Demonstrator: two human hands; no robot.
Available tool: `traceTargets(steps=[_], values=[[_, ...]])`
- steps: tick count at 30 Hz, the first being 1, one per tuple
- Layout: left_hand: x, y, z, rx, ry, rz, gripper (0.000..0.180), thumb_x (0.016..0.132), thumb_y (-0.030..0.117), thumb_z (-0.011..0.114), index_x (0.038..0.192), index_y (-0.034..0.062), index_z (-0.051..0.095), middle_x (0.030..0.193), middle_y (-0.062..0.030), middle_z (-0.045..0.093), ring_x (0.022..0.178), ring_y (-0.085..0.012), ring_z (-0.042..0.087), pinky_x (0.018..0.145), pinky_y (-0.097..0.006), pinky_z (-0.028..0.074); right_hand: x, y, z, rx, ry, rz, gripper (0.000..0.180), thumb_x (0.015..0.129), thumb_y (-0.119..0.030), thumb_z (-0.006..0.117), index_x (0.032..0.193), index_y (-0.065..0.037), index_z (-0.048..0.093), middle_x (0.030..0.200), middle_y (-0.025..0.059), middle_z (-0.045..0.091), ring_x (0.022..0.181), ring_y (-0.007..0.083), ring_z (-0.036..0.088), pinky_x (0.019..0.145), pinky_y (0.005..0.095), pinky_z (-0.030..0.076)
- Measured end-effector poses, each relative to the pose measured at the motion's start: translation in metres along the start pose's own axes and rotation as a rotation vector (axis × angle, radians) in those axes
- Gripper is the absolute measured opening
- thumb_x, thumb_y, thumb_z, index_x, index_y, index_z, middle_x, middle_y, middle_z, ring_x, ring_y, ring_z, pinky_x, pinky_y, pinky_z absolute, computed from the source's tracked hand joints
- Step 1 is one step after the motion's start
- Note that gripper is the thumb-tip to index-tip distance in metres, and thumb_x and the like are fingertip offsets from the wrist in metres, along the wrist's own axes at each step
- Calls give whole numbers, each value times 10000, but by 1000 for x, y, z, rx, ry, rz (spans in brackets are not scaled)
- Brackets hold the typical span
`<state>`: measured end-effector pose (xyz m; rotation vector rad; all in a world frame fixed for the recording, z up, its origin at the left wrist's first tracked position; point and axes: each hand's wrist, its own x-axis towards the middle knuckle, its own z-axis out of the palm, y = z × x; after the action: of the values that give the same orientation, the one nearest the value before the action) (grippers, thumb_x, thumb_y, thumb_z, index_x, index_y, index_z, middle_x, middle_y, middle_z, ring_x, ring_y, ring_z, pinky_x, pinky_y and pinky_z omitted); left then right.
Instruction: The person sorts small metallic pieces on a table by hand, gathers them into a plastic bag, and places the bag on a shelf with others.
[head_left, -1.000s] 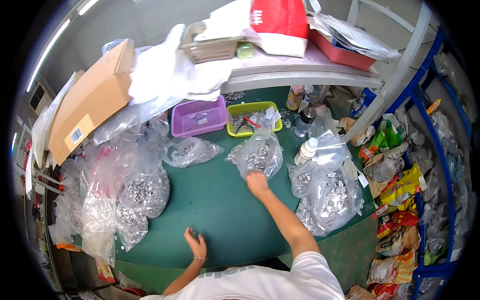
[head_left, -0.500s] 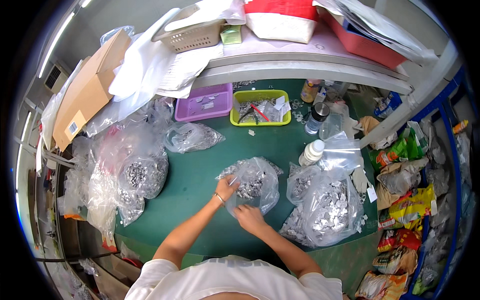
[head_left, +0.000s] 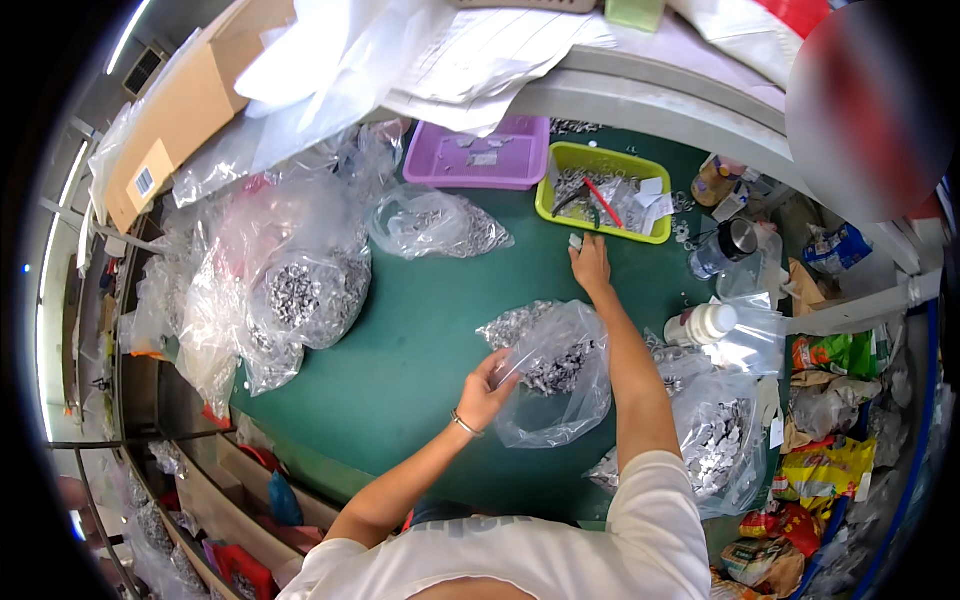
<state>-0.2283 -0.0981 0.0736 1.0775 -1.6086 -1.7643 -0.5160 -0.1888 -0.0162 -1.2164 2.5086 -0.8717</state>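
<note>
In front of me a clear plastic bag (head_left: 555, 425) of small silvery metal parts lies on the green table, its mouth loose. My left hand (head_left: 484, 392) is closed on the bag's left edge, thumb and fingers pinching the film. Beyond the bag, my right hand (head_left: 591, 266) is stretched forward, fingers extended, just in front of the lime-green basket (head_left: 655, 235). At its fingertips is a small pale piece (head_left: 576, 242) on the table; whether the fingers grip it is unclear. The basket holds metal parts, white slips and red-and-black-handled pliers (head_left: 603, 202).
A purple tray (head_left: 475, 178) and another bag of parts (head_left: 450, 228) stand at the back. Large filled bags (head_left: 310, 290) crowd the left, more (head_left: 720, 440) the right. A white bottle (head_left: 703, 324) and a dark-lidded jar (head_left: 722, 250) are at right. A shelf edge (head_left: 640, 95) overhangs the back.
My right hand has left the bag and reached forward to the small pale piece near the basket. My left hand stays on the bag. The view has shifted, moving the table rightward in the picture.
</note>
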Motion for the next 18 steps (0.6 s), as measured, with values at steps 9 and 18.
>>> traceTargets(steps=[9, 18], values=[[-4, 11, 1, -126, 68, -17, 482, 815, 19, 626, 1265, 13, 453, 879, 2, 570, 662, -17, 466, 547, -167, 383, 3, -7, 7, -180, 199, -15, 130, 722, -117, 669, 822, -53, 616, 903, 134, 584, 870, 317, 561, 725, 403, 468], [-39, 15, 13, -311, 209, -165, 489, 856, 92, 605, 1282, -15, 390, 1123, -65, 527, 1034, -126, 497, 888, -263, 402, -168, -76, -168, 505, 420, 0, 208, 762, -10, 652, 963, -3, 601, 673, 59, 510, 596, 130, 478, 556, 266, 408]])
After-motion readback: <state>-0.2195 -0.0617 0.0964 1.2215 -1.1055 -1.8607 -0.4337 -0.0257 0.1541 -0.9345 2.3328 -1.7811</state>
